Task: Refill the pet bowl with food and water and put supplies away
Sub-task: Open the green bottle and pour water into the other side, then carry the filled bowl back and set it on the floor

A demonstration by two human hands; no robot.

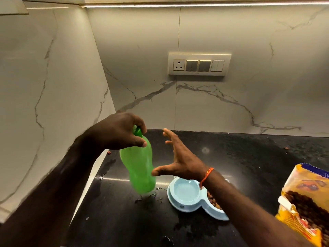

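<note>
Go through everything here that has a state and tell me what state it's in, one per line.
Green bottle: capped, lifted off the counter, tilted.
Left hand: grips the bottle's top.
Right hand: open, fingers spread, beside the bottle.
Pet bowl: water in the left compartment, kibble in the right.
Food bag: open, kibble showing.
Counter: wet with spilled drops.

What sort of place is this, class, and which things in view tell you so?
Most likely a home kitchen: a black stone countertop meets marble-look wall panels, with a switch and socket panel set above it and a strip light under what seems a cabinet.
</note>
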